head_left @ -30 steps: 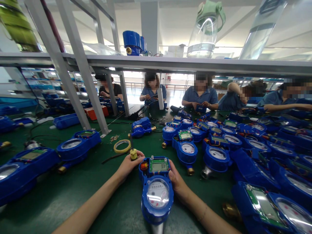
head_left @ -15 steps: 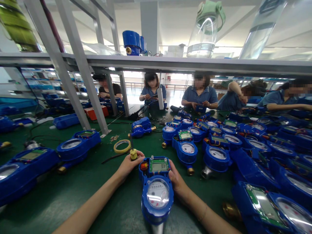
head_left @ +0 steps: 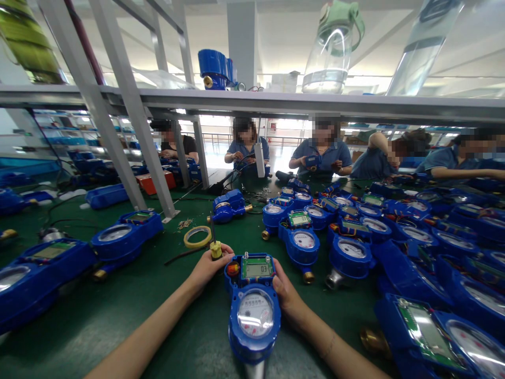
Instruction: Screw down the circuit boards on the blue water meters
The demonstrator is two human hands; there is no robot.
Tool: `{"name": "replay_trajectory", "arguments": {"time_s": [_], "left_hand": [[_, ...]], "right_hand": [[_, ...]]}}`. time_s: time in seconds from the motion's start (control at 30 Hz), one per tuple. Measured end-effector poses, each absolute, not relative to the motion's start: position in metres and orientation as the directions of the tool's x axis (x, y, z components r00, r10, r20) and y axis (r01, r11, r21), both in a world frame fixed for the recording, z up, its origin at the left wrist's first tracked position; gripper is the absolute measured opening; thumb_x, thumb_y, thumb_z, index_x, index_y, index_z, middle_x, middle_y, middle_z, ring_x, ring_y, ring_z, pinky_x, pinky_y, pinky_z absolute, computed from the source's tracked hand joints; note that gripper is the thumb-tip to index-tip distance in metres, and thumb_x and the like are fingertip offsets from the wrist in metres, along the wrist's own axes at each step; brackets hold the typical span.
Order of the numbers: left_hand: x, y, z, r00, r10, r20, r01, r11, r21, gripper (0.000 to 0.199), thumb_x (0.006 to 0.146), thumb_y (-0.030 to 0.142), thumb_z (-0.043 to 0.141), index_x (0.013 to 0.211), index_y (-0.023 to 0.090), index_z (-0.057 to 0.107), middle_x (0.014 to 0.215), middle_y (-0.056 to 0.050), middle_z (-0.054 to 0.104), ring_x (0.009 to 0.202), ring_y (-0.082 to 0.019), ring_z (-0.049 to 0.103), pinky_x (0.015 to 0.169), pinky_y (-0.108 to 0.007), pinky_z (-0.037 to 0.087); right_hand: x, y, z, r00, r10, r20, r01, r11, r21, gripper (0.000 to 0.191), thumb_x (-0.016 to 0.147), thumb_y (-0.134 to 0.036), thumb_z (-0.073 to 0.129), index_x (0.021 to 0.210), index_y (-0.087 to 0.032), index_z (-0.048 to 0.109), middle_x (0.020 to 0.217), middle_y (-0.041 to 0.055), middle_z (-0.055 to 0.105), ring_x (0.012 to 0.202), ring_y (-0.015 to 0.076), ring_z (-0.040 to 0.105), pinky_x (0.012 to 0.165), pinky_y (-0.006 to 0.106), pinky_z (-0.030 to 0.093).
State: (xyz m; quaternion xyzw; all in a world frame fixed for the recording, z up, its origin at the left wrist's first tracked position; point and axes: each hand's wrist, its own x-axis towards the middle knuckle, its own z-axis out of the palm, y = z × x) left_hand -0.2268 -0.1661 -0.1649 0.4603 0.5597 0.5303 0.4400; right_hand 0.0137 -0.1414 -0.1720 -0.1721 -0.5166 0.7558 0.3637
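Snugly, left hand pinching yellow-handled screwdriver; right hand gripping blue water meter

A blue water meter lies lengthwise, dial nearest, its display reading 03.

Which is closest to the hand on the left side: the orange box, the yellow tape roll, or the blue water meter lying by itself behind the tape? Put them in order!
Looking from the head camera, starting at the left hand:
1. Yellow tape roll: just ahead of the hand, on the green mat.
2. Blue water meter: farther ahead, a little right.
3. Orange box: farthest back, on the left.
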Motion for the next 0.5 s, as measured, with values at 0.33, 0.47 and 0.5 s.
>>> {"name": "replay_trajectory", "arguments": {"time_s": [0.33, 0.47, 0.5], "left_hand": [[-0.2275, -0.1664, -0.1654, -0.178, 0.984, -0.003, 0.045, 0.011, 0.999, 0.033, 0.074, 0.042, 0.071, 0.093, 0.018, 0.061, 0.088, -0.002, 0.064, 0.084, -0.019, 0.06, 0.077, -0.03, 0.046], [-0.2275, -0.1672, -0.1659, -0.179, 0.984, -0.007, 0.046, 0.015, 0.999, 0.033, 0.074, 0.043, 0.071, 0.093, 0.018, 0.061, 0.089, -0.002, 0.064, 0.084, -0.019, 0.06, 0.076, -0.029, 0.046], [-0.2275, -0.1672, -0.1661, -0.179, 0.984, -0.006, 0.046, 0.015, 0.999, 0.032, 0.074, 0.042, 0.071, 0.093, 0.018, 0.061, 0.089, -0.002, 0.064, 0.084, -0.019, 0.06, 0.076, -0.029, 0.046]], "right_hand": [[0.0147, -0.1436, -0.1731, -0.68, 0.724, 0.111, -0.366, -0.204, -0.908, 0.079, 0.075, -0.066, 0.069, 0.134, -0.026, 0.037, 0.134, 0.0119, 0.051, 0.13, 0.0322, 0.042, 0.11, 0.048, 0.029], [0.0145, -0.142, -0.1717, -0.676, 0.729, 0.108, -0.362, -0.201, -0.91, 0.079, 0.074, -0.067, 0.069, 0.134, -0.026, 0.038, 0.133, 0.0118, 0.052, 0.13, 0.0319, 0.043, 0.11, 0.048, 0.028], [0.0143, -0.1415, -0.1717, -0.676, 0.728, 0.109, -0.361, -0.198, -0.911, 0.079, 0.074, -0.067, 0.069, 0.134, -0.026, 0.037, 0.134, 0.0118, 0.051, 0.13, 0.0318, 0.043, 0.11, 0.048, 0.028]]}}
